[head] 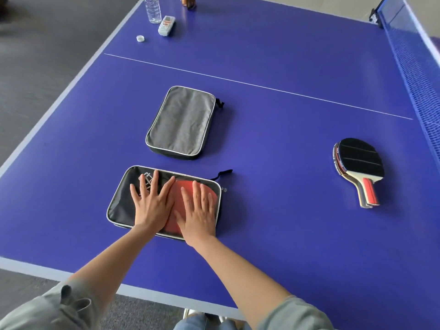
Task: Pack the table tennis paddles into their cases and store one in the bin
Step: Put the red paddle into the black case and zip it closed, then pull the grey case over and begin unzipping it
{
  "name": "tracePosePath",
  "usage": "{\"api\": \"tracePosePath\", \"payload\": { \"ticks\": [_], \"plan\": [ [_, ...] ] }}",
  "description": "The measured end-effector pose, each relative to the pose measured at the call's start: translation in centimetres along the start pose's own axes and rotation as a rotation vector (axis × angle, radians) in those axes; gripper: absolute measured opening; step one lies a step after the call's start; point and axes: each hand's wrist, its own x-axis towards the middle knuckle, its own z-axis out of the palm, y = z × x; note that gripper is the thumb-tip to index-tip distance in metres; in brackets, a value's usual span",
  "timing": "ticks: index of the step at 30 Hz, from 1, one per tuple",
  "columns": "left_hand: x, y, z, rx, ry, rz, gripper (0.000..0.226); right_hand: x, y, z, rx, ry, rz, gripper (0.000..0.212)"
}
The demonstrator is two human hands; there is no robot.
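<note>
A black case (121, 203) with a grey rim and a red disc print lies near the front edge of the blue table. My left hand (152, 201) and my right hand (197, 213) both press flat on its top, fingers straight and spread. Behind it lies a grey case (182, 122), shut, with a black strap at its far right corner. To the right, a stack of paddles (359, 163) rests on the table, black rubber up, handles toward me. No bin is in view.
The net (419, 75) runs along the right side. At the far left edge stand a clear water bottle (152, 8), its white cap (140, 38) and a white remote (166, 25). A brown object (188, 2) sits at the top edge.
</note>
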Motion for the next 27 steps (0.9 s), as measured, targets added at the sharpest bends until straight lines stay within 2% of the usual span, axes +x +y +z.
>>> {"api": "tracePosePath", "payload": {
  "ticks": [4,9,14,20,24,27],
  "plan": [
    [1.0,2.9,-1.3,-0.052,0.035,0.003,0.043,0.4,3.6,-2.8,0.106,0.031,-0.097,0.055],
    [2.3,10.9,-2.5,-0.024,0.043,0.242,0.052,-0.6,11.5,-6.2,0.128,0.147,0.098,0.054],
    [3.2,21.7,-2.1,-0.004,-0.017,0.368,0.051,-2.6,21.0,-9.1,0.108,0.196,0.259,0.055],
    [2.3,34.8,-0.7,-0.092,-0.062,0.446,0.047,-6.5,34.5,-12.1,0.092,0.237,0.394,0.061],
    [2.7,42.1,0.0,-0.093,-0.060,0.488,0.047,-7.7,42.1,-13.6,0.029,0.240,0.415,0.060],
    [4.2,46.4,0.4,-0.181,-0.103,0.437,0.048,-6.8,45.9,-14.2,0.073,0.240,0.442,0.058]
  ]
}}
